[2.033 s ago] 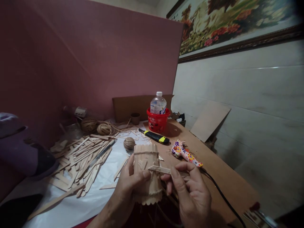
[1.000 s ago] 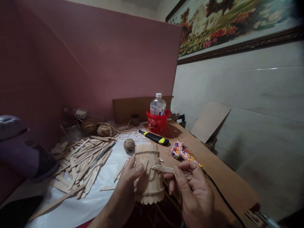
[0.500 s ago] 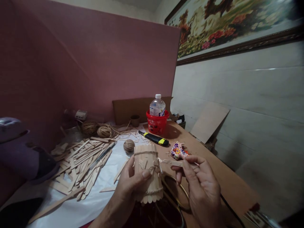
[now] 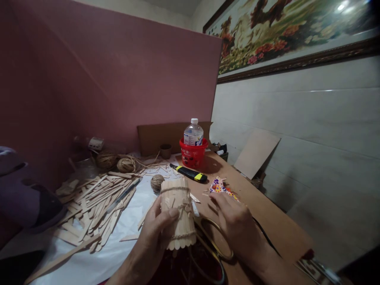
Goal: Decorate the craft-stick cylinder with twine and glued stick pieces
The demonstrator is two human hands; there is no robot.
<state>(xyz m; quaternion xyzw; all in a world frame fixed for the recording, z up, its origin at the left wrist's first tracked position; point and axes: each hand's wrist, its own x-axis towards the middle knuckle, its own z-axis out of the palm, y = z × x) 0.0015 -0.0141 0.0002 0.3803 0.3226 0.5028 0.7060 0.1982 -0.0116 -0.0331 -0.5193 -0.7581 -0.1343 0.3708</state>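
Note:
My left hand (image 4: 156,227) is wrapped round a small cylinder of craft sticks (image 4: 176,213), banded with twine near top and bottom, with small wooden pieces stuck on its front. My right hand (image 4: 234,215) is beside a floral-patterned glue gun (image 4: 218,186), its thumb and forefinger apart and its other fingers hidden. Whether it touches the glue gun I cannot tell. A pale wooden strip (image 4: 194,198) shows just right of the cylinder. Gold-handled scissors (image 4: 221,237) lie below and between my hands.
Loose craft sticks (image 4: 101,206) are heaped on white sheeting at left. A twine ball (image 4: 157,183) sits behind the cylinder. Farther back are a black-and-yellow utility knife (image 4: 190,173), a red bucket (image 4: 192,154) with a plastic bottle (image 4: 193,133) in it, and a small brown cup (image 4: 165,151).
My right hand has moved from the cylinder's side towards the glue gun, and the strip it pinched is no longer seen in its fingers. My left hand keeps hold of the cylinder.

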